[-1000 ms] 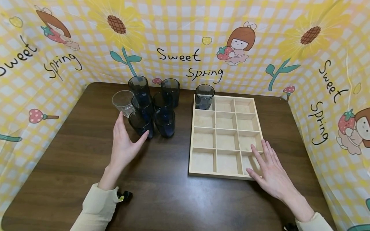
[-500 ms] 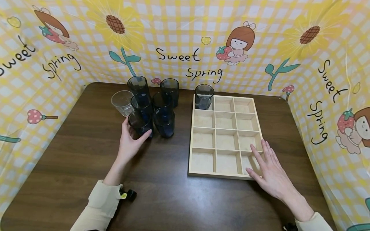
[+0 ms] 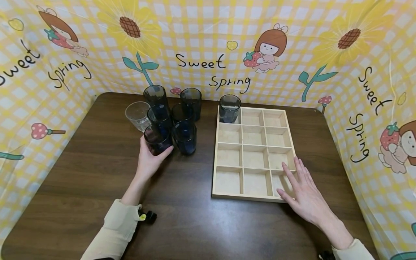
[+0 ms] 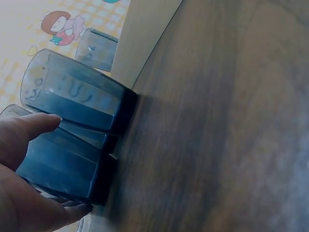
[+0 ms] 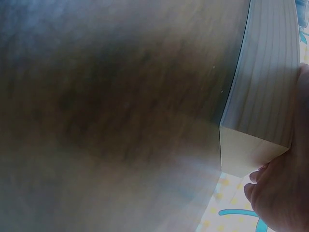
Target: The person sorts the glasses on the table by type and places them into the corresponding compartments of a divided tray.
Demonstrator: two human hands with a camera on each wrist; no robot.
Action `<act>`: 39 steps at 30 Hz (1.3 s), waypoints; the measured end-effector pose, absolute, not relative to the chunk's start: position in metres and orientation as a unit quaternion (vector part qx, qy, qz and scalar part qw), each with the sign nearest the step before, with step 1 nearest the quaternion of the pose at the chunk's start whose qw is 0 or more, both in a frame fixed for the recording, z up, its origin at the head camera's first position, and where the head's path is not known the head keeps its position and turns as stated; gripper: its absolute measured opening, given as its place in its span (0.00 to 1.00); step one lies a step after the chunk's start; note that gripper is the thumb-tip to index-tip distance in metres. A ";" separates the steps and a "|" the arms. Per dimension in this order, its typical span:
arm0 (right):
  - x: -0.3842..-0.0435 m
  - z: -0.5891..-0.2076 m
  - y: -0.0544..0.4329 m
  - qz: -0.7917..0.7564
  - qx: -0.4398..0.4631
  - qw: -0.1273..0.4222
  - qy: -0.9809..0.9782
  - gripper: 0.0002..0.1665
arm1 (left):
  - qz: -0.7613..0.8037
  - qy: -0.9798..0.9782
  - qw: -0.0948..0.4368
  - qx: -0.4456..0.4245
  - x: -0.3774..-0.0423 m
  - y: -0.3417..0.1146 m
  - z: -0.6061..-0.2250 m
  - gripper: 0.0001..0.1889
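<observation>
- The left hand (image 3: 150, 159) held the front-left glass (image 3: 157, 138) between thumb and curled fingers, probably from the near side because other glasses (image 3: 184, 139) stood behind.
- This glass was upright, seemingly on the table (image 3: 195, 224), left of the tray (image 3: 243, 196).
- The right hand (image 3: 305, 198) rested on the tray's near right corner, fingers spread, perhaps for steadying it.

Table (image 3: 188, 224), one, dark brown wood-grain top, far corners rounded. Standing on it left of centre, near the far edge: dark tinted glasses (image 3: 185, 139), six, upright in a close cluster, with a clear glass (image 3: 140, 119), one, at the cluster's left side. Lying flat to the right of these, well apart: pale wooden tray (image 3: 255, 157), one, shallow, divided into twelve compartments, three across and four deep.
</observation>
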State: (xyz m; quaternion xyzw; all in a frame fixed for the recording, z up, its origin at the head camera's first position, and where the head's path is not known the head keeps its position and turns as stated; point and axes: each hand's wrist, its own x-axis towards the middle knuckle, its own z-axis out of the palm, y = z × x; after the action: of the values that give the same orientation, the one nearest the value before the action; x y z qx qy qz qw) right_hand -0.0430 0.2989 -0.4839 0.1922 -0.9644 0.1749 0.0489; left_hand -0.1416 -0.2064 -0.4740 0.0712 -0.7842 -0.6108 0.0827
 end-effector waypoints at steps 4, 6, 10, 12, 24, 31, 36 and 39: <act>-0.043 -0.485 0.299 0.177 0.194 0.052 -0.964 0.51 | -0.612 -0.783 0.083 0.074 -0.142 -0.206 -0.474 0.46; -0.043 -0.485 0.299 0.178 0.194 0.054 -0.963 0.51 | -0.611 -0.784 0.085 0.076 -0.142 -0.205 -0.473 0.46; -0.043 -0.486 0.299 0.180 0.193 0.054 -0.963 0.51 | -0.605 -0.786 0.094 0.079 -0.140 -0.205 -0.472 0.47; -0.043 -0.485 0.298 0.181 0.193 0.054 -0.963 0.50 | -0.602 -0.788 0.099 0.081 -0.139 -0.205 -0.471 0.47; -0.043 -0.485 0.298 0.181 0.193 0.054 -0.963 0.50 | -0.599 -0.788 0.090 0.109 -0.121 -0.210 -0.462 0.48; -0.044 -0.484 0.298 0.182 0.192 0.054 -0.963 0.50 | -0.586 -0.799 0.090 0.100 -0.106 -0.213 -0.443 0.45; -0.043 -0.484 0.298 0.183 0.191 0.050 -0.963 0.51 | -0.581 -0.805 0.100 0.070 -0.098 -0.214 -0.427 0.42; -0.043 -0.484 0.298 0.184 0.189 0.047 -0.963 0.51 | -0.573 -0.812 0.099 0.047 -0.094 -0.213 -0.417 0.41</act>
State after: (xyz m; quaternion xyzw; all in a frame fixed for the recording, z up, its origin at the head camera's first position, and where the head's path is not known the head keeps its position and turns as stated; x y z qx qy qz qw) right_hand -0.0426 0.2975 -0.4839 0.1892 -0.9634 0.1839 0.0474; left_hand -0.0936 -0.2127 -0.4175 0.0474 -0.8122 -0.5730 0.0991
